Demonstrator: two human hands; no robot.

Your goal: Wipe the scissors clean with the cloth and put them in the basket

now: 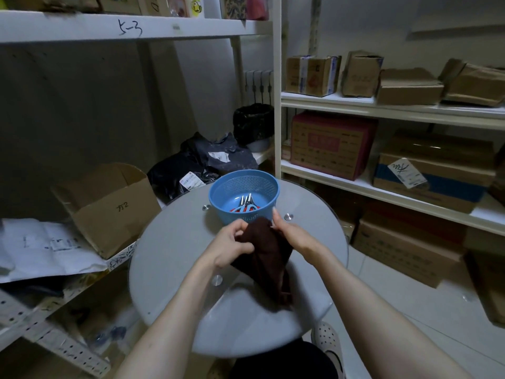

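A blue perforated basket stands at the far side of a round glass table. Inside it lie scissors with light blue and red handles, blades pointing away from me. Just in front of the basket I hold a dark brown cloth between both hands. My left hand grips its upper left edge with curled fingers. My right hand pinches its upper right edge, index finger pointing up beside the basket's rim. The cloth hangs down onto the table.
An open cardboard box and dark parcel bags sit on the shelf to the left. Shelves with cardboard boxes fill the right side. A black-lined bin stands behind the table.
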